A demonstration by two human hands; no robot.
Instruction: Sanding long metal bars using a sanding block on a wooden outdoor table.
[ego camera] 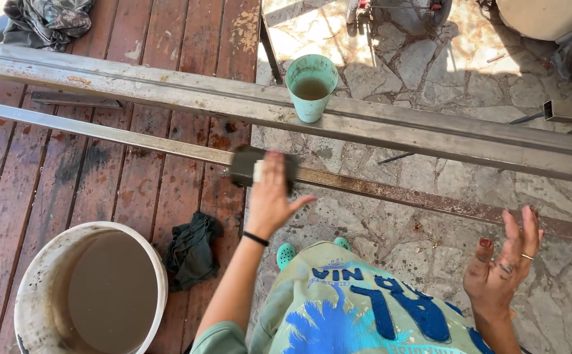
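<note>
My left hand (271,196) presses flat on a dark sponge pad (245,167) that lies on a thin rusty metal bar (391,191). The bar runs from upper left to lower right across a wooden deck and a stone floor. My right hand (503,262) hovers just below the same bar farther right, fingers spread, holding nothing. A wider steel tube (397,128) runs parallel behind it. A turquoise cup (311,86) of murky water stands on that wider tube, just above the sponge.
A white bucket (33,282) of muddy water stands at lower left on the red wooden deck (135,183). A dark rag (191,250) lies beside it. Crumpled cloth (46,21) sits at top left. Another square tube end (571,111) shows at right.
</note>
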